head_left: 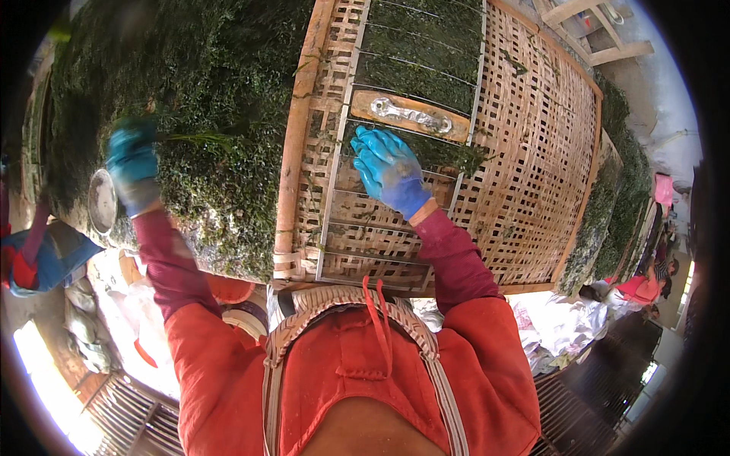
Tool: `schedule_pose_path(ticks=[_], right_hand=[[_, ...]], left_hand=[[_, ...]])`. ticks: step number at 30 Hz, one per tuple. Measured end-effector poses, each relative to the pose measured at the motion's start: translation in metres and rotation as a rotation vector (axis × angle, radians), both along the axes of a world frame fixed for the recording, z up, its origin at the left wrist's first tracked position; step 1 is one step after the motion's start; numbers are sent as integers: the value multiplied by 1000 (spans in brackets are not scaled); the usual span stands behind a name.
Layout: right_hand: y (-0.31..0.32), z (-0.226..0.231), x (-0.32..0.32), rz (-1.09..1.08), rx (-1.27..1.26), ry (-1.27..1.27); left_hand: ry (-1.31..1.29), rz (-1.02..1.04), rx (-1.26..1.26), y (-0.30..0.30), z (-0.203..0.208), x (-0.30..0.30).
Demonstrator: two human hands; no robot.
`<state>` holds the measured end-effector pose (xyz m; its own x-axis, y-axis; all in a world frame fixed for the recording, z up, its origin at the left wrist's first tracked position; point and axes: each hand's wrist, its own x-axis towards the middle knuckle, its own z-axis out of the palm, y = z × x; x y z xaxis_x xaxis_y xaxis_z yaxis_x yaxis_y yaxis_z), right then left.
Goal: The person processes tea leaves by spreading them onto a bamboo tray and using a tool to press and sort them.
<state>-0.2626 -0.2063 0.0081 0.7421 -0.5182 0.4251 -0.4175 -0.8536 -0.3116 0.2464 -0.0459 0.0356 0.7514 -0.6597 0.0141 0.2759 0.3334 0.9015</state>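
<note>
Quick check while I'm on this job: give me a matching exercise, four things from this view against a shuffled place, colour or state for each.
A. left hand
B. right hand
C. wooden block
D. woven tray

1. tan and full of holes
2. over the green heap
3. bears a silvery handle
4. at the block's near side

Pairs: A-2; B-4; C-3; D-1

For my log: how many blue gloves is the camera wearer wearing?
2: one on the left hand over green strands, one on the right hand near the wooden block.
</note>
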Motion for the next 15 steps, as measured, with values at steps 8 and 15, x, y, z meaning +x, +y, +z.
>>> schedule_pose_path(ticks=[8,15], right_hand=[[3,-2,-6,-22,108,-181],[7,7,-58,-355,-145,25]], left_hand=[[-1510,468,1140,52,-89,59],[-1374,-233,392,-57,-33,-262]])
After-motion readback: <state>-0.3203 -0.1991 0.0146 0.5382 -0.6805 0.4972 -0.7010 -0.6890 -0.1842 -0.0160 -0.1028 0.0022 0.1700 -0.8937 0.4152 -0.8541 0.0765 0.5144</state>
